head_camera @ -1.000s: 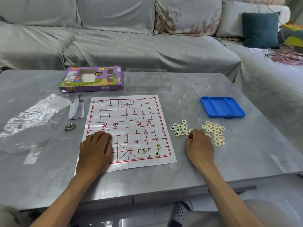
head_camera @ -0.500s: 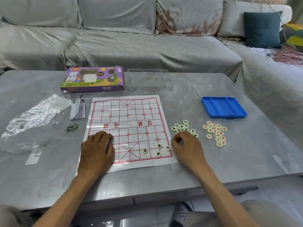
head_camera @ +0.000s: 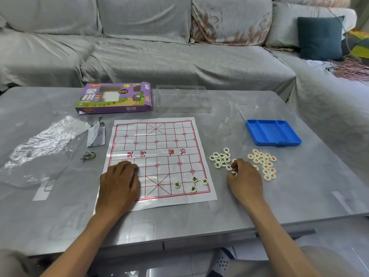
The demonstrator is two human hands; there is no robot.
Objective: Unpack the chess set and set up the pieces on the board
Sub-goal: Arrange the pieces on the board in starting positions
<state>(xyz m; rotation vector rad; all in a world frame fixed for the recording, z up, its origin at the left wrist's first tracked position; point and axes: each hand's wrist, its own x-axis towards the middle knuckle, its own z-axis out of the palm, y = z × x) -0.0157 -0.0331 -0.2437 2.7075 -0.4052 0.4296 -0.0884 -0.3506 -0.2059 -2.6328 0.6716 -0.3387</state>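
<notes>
The left hand rests flat on the paper board. The right hand seems to pinch a round piece beside the black pile. Four pieces sit on the board.

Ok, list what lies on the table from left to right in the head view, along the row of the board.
Clear plastic wrap → metal ring puzzle → paper board → black-lettered pieces → red-lettered pieces.

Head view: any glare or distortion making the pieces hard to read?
Head view: soft glare on the plastic wrap and grey table; wide-angle bending at the edges; placed pieces are sharp, though characters stay small; right hand hides some.
</notes>
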